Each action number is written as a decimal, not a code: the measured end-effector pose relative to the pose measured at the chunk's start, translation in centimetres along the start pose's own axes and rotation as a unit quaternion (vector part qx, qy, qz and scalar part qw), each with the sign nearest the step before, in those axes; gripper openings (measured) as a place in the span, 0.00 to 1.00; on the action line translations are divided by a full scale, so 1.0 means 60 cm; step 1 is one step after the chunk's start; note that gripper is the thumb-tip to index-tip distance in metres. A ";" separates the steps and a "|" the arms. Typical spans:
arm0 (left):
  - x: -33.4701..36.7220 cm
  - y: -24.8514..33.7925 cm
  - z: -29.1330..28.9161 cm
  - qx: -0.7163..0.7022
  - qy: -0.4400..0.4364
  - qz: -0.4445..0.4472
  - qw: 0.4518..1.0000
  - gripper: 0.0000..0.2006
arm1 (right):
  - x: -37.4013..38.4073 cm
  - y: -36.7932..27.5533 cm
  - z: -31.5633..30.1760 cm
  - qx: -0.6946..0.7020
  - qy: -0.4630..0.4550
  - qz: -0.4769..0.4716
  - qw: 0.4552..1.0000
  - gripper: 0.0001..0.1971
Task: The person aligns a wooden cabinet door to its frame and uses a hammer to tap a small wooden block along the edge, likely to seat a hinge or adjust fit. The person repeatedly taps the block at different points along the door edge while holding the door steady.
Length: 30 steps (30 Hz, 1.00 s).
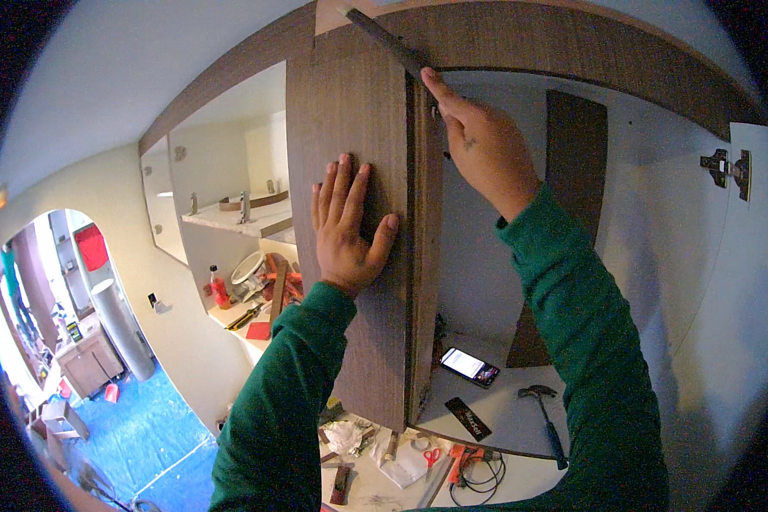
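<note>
My left hand (350, 226) lies flat with its fingers spread on a brown wood-grain cabinet panel (371, 341). Higher up and to the right, my right hand (485, 141) is closed around the lower end of a dark, slim stick (386, 38) with a pale tip. Its index finger stretches along the stick, while the other fingers are mostly hidden behind the hand. The stick slants up and left across the top of the panel, near the cabinet's brown upper rail (563, 38); whether it touches cannot be told.
Inside the open cabinet are a lit phone (469, 367), a small black card (468, 418), a hammer (546, 422) and a leaning brown board (576, 162). Below lie an orange corded power tool (462, 461) and red scissors (433, 456). A red bottle (219, 288) stands on the left shelf.
</note>
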<state>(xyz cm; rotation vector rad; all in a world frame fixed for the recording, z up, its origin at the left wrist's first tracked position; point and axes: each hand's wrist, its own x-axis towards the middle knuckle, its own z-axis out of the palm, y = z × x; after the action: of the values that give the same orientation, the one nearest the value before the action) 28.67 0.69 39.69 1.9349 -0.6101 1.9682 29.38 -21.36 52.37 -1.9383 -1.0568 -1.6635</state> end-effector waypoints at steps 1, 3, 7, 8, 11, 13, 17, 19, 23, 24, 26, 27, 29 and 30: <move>0.000 0.000 -0.001 0.000 -0.001 0.000 1.000 0.37 | 0.004 -0.003 0.003 -0.001 0.001 -0.010 1.000 0.28; 0.000 0.001 -0.001 0.007 -0.005 -0.001 1.000 0.37 | -0.002 -0.005 0.000 -0.002 0.008 -0.021 1.000 0.28; 0.000 0.001 -0.001 0.011 0.000 0.003 1.000 0.36 | -0.056 0.009 -0.035 0.019 0.065 -0.064 0.996 0.27; 0.000 0.001 -0.001 0.011 -0.001 0.000 1.000 0.36 | -0.063 0.012 -0.042 0.028 0.089 -0.079 0.992 0.27; 0.001 0.001 -0.001 0.007 -0.001 -0.002 1.000 0.36 | -0.060 0.015 -0.048 -0.025 0.024 0.006 0.999 0.29; 0.001 0.002 -0.001 0.006 0.001 -0.002 1.000 0.36 | -0.037 0.006 -0.032 -0.045 0.018 -0.027 0.998 0.31; 0.000 0.002 0.000 0.007 0.001 0.000 1.000 0.36 | -0.006 -0.008 -0.006 -0.064 -0.007 -0.055 0.996 0.33; 0.000 0.002 0.001 0.011 -0.002 -0.004 1.000 0.36 | -0.016 -0.004 -0.012 -0.053 -0.017 -0.044 0.997 0.33; 0.000 0.000 0.003 0.005 0.010 0.005 1.000 0.36 | -0.071 0.016 -0.054 -0.024 0.014 -0.052 0.998 0.33; 0.000 0.000 0.003 0.007 0.011 0.004 1.000 0.36 | -0.083 0.020 -0.064 -0.032 0.009 -0.051 0.998 0.33; -0.001 -0.001 0.003 0.008 0.009 0.003 1.000 0.36 | -0.098 0.023 -0.075 -0.048 -0.012 -0.024 0.998 0.33; -0.001 -0.001 0.003 0.008 0.009 0.001 1.000 0.36 | -0.095 0.022 -0.074 -0.053 -0.014 -0.031 0.998 0.33; -0.001 -0.001 0.003 0.010 0.007 0.000 1.000 0.36 | -0.074 0.017 -0.062 -0.076 -0.036 -0.005 0.996 0.33; -0.001 -0.001 0.003 0.011 0.006 0.000 1.000 0.36 | -0.057 0.013 -0.051 -0.065 -0.030 -0.017 0.997 0.33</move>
<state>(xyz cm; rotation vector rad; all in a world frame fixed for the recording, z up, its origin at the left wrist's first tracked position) 28.84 0.65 39.63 1.9353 -0.5875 1.9930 27.82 -25.01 49.97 -2.0746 -1.0313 -1.7427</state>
